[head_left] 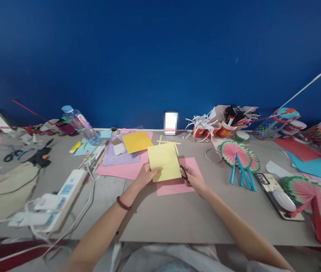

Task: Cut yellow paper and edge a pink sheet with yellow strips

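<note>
Yellow sheet [164, 160]: it's being pinched at one lower corner only, so in my judgement it could be flopping or twisting at the blades and coming out with a crooked or torn edge. It's hanging just above the table, tilted toward the camera, with the left hand at its lower left and the right hand at its right edge.
Table [183, 223]: a grey top carrying all the clutter, and showing bare right in front of the person.
Pink paper [174, 187]: it's lying flat directly under the yellow sheet and peeking out below it. It's sitting so close that a low blade could be nicking it too.
Left hand [146, 174]: closed, gripping the yellow sheet, thumb lying on top of the paper. It's sitting across the sheet from the blades, but a slipping sheet could be dragging that thumb toward them.
Right hand [193, 178]: curled around the scissors, touching or just beside the sheet's right edge, roughly level with the left hand.
Scissors [183, 172]: a dark handle is showing between the fingers at the sheet's right edge. Whether the blades are parted, I can't tell.
Yellow strips [167, 142]: thin offcuts lying on the table just behind the sheet's top edge.
</note>
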The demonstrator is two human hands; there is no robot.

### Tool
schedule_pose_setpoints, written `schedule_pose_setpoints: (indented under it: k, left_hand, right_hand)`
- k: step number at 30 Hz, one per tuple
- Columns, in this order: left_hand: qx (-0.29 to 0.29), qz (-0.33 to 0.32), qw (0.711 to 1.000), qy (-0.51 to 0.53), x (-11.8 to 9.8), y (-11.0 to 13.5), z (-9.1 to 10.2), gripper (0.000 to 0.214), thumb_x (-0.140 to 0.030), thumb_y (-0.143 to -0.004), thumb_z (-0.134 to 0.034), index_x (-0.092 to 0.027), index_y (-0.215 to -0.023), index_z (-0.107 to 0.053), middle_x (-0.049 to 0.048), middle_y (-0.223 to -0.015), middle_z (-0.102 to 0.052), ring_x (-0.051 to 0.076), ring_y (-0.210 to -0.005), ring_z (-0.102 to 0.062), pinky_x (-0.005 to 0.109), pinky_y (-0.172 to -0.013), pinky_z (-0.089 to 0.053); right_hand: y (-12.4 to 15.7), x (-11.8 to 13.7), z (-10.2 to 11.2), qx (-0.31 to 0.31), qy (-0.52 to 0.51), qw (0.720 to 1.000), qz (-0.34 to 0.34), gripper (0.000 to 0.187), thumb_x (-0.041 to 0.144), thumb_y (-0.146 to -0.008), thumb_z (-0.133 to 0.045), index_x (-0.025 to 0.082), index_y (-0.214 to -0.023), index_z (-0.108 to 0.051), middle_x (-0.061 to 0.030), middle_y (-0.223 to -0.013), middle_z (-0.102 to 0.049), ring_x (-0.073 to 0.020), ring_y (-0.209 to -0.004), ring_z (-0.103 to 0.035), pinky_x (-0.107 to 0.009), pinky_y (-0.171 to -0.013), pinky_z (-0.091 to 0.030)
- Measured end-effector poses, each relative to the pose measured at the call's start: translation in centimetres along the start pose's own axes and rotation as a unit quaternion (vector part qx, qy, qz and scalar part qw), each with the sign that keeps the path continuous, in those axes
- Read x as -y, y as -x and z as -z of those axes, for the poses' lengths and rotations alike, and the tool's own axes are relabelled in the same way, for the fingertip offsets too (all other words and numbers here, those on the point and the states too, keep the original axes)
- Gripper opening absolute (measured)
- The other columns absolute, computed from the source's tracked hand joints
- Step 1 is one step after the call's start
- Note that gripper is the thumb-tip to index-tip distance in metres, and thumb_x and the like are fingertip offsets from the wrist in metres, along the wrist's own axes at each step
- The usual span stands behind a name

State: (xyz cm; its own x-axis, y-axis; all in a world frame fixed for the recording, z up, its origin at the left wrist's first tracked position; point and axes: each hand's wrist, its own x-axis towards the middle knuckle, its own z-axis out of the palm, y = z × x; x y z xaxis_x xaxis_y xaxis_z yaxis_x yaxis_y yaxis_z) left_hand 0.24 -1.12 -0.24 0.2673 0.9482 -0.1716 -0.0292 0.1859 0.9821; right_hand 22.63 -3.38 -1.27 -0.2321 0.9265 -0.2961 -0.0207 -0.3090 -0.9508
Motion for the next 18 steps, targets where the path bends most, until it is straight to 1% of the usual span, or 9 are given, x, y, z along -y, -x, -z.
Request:
schedule_pose_setpoints:
  k: [9, 18]
  left_hand:
    - [-0.006, 0.003, 1.0, -0.003, -0.25, -0.01, -0.06, 0.048, -0.048, -0.064, -0.078, -0.01, -0.093, -0.072, 0.0138, -0.096, -0.073, 0.029, -0.087, -0.068, 0.034, -0.072, -0.054]
    - [0.001, 0.003, 1.0, -0.001, -0.43, 0.13, -0.1, 0.046, -0.046, -0.065, -0.077, -0.01, -0.094, -0.071, 0.0137, -0.098, -0.073, 0.028, -0.087, -0.069, 0.034, -0.073, -0.054]
  right_hand:
    - [-0.17, -0.14, 0.02, 0.0, -0.01, 1.0, 0.005, 0.046, 0.063, -0.071, -0.063, 0.022, -0.083, -0.046, 0.012, -0.055, -0.028, -0.0015, -0.037, -0.021, -0.019, -0.037, -0.013]
    - [-0.11, -0.06, -0.06, -0.002, -0.009, 1.0, 0.008, 0.047, 0.064, -0.071, -0.063, 0.021, -0.081, -0.046, 0.0124, -0.054, -0.027, -0.0013, -0.036, -0.021, -0.019, -0.037, -0.013]
